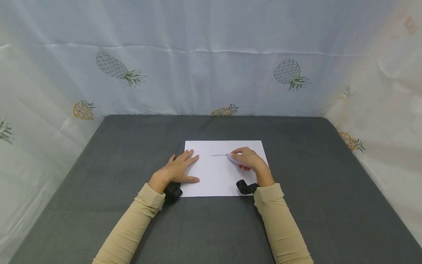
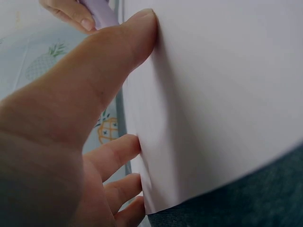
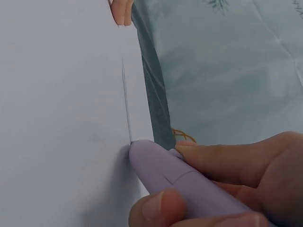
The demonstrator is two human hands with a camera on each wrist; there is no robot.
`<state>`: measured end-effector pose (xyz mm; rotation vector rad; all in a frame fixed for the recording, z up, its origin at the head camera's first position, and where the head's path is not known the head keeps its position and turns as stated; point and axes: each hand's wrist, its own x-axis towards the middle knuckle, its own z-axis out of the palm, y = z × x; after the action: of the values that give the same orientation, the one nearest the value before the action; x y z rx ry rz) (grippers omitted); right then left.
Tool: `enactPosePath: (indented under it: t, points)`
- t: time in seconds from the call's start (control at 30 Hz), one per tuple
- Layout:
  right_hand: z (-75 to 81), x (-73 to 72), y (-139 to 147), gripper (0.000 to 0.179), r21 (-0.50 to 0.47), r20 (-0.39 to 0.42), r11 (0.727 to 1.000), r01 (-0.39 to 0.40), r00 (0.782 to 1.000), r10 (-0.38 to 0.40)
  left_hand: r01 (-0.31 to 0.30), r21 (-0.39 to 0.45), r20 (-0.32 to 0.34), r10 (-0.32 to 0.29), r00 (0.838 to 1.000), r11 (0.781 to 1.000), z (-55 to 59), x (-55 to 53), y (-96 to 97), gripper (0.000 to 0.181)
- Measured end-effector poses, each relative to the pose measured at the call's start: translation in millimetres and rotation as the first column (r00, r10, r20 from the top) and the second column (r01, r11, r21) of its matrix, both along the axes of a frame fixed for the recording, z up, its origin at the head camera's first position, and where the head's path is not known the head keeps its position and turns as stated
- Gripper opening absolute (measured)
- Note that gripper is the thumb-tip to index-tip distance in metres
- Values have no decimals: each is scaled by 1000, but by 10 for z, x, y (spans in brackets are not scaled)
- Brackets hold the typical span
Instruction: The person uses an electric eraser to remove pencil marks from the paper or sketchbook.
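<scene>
A white sheet of paper [image 1: 214, 179] lies on the dark grey table. My right hand [image 1: 246, 158] grips a lilac utility knife [image 3: 189, 182], its rounded nose against the paper; the blade does not show. One fingertip rests on a small slider on its side. From the nose, a thin straight slit [image 3: 126, 104] runs across the sheet toward the left hand, close to the far edge. My left hand [image 1: 178, 168] lies spread over the sheet's left edge, thumb and fingertips pressing on the paper. In the left wrist view, the paper bulges slightly beside this hand [image 2: 94, 104].
Dark grey cloth covers the table [image 1: 211, 227], reaching well past the sheet on all sides. A pale curtain [image 1: 204, 80] printed with pineapples hangs behind and beside it. Black wrist devices [image 1: 246, 187] sit at both wrists, over or beside the paper's near corners.
</scene>
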<state>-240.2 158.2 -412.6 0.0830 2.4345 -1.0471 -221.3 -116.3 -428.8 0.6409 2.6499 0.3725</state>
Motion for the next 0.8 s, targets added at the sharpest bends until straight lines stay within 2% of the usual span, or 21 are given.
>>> enactPosePath:
  t: [0.23, 0.53, 0.8]
  points:
    - [65, 35, 58, 42, 27, 53, 1000, -14, 999, 12, 0, -4, 8, 0, 1000, 1000, 25, 9, -1, 89]
    - [4, -3, -31, 43, 2, -15, 1000, 4, 1000, -4, -1, -9, -10, 1, 1000, 1000, 21, 8, -10, 88]
    - [101, 28, 96, 41, 1, 20, 1000, -14, 1000, 14, 1, -6, -11, -1, 1000, 1000, 11, 18, -12, 88]
